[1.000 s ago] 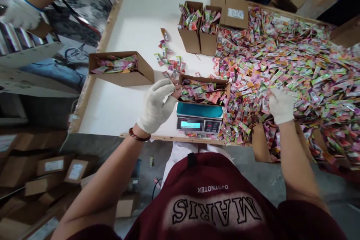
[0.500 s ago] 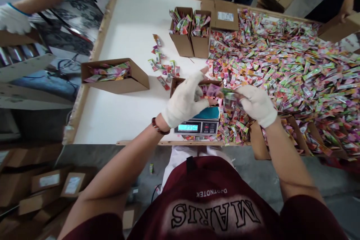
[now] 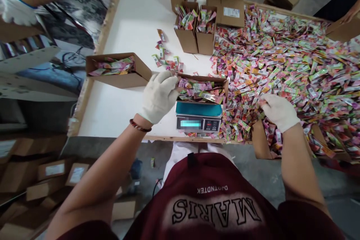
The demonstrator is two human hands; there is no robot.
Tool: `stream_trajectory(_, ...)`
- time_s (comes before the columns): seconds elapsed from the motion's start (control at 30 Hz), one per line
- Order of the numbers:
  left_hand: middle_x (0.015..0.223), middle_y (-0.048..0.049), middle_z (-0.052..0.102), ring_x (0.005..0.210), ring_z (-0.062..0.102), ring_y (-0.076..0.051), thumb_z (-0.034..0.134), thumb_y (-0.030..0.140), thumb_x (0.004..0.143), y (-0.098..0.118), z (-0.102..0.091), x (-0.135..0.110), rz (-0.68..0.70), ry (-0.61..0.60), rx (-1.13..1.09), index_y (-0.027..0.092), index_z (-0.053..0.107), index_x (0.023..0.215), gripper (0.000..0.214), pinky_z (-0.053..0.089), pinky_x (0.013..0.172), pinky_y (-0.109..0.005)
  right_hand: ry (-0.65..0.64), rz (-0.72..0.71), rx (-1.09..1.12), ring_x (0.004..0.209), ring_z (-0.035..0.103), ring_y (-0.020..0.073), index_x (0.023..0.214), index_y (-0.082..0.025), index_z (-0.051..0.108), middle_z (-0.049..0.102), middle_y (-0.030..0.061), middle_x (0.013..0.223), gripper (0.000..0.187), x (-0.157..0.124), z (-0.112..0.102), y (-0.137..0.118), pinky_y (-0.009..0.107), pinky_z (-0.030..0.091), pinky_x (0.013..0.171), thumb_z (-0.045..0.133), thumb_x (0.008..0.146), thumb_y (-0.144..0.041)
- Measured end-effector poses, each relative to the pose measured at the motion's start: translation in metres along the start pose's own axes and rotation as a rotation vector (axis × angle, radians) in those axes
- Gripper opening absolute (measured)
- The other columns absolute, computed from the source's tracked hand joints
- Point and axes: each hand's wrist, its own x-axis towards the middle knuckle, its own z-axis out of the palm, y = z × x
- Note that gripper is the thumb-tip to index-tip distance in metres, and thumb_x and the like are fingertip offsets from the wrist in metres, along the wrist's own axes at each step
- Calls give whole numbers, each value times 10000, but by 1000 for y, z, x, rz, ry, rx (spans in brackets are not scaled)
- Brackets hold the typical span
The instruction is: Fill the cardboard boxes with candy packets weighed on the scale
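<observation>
My left hand (image 3: 159, 95), in a white glove, grips the left end of a cardboard box (image 3: 222, 83) filled with colourful sachets. The box sits on a small digital scale (image 3: 198, 117) with a teal platform. My right hand (image 3: 278, 110), also gloved, rests palm down on the big heap of loose sachets (image 3: 292, 63) to the right of the scale, fingers curled into the pile. What its fingers hold, if anything, is hidden.
A filled open box (image 3: 118, 71) lies at the table's left edge. Two upright filled boxes (image 3: 195, 33) and a closed carton (image 3: 232, 11) stand further back. A few sachets (image 3: 165, 58) are scattered between. Other people stand around; a gloved hand (image 3: 15, 9) is at far left.
Both hands were together over the box on the scale half a second ago. Now the left hand has gone to the box's left end and the right hand has moved right onto the heap.
</observation>
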Motion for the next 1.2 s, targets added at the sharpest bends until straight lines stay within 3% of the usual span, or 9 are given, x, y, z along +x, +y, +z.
stream_trajectory(0.13,1151,-103,716,1109,672,-272,554,353,969,-8,-13,-21,-54,71,-86,216,696,1006,200,544,1007,-448,-47,105,-10,1065,650,316,1211,-164,712,680,163,1213,350,-13,15,6,387,515,828,570,934,-322)
stream_trajectory(0.37,1133,-95,717,1119,669,-269,557,338,957,10,-14,-7,13,67,-179,215,695,998,190,550,999,-433,-68,-81,209,1076,650,270,1272,-188,672,679,130,1275,338,15,27,-44,360,514,906,524,980,-272)
stream_trajectory(0.5,1130,-119,725,1063,677,-274,538,351,964,21,-1,10,65,-34,-164,187,707,1030,244,555,964,-435,-248,250,94,1024,660,283,1290,-154,645,657,167,1178,375,-15,71,-37,360,511,859,566,973,-339)
stream_trajectory(0.67,1150,-146,732,1063,683,-301,518,405,974,25,19,17,88,-196,-156,162,736,1048,335,550,975,-450,-110,610,-71,1100,631,376,1371,-58,529,600,280,1218,597,-100,113,14,442,511,854,650,897,-399)
stream_trajectory(0.8,1164,-146,734,1098,686,-296,475,343,993,36,35,32,148,-207,-145,160,741,1097,339,542,1004,-455,-415,680,-5,918,726,317,1385,-37,569,703,252,1074,571,-123,125,25,383,532,736,629,905,-341)
stream_trajectory(0.87,1179,-134,731,1124,684,-294,539,393,967,45,44,42,177,-295,-107,177,727,1166,349,538,1014,-445,-500,645,14,863,748,299,1272,-56,673,737,223,972,435,-119,125,19,361,535,700,620,907,-287)
stream_trajectory(0.97,1228,-137,726,1140,684,-333,740,541,808,56,58,50,139,-626,61,219,704,1230,531,551,962,-427,-450,583,2,895,750,272,1139,-169,754,755,191,977,273,-113,112,13,357,553,740,624,947,-314)
stream_trajectory(1.03,1192,-168,743,1110,702,-357,758,465,805,58,66,46,78,-807,184,214,705,1228,495,553,916,-428,-396,529,-3,967,725,225,1154,-242,738,749,139,1083,262,-115,94,13,350,570,825,626,996,-418)
stream_trajectory(1.2,1069,-203,773,1009,745,-356,473,206,944,38,60,16,45,-861,274,203,735,1210,374,543,828,-423,-281,432,-23,942,720,248,1147,-201,742,722,141,1166,355,-131,35,17,394,570,841,629,976,-491)
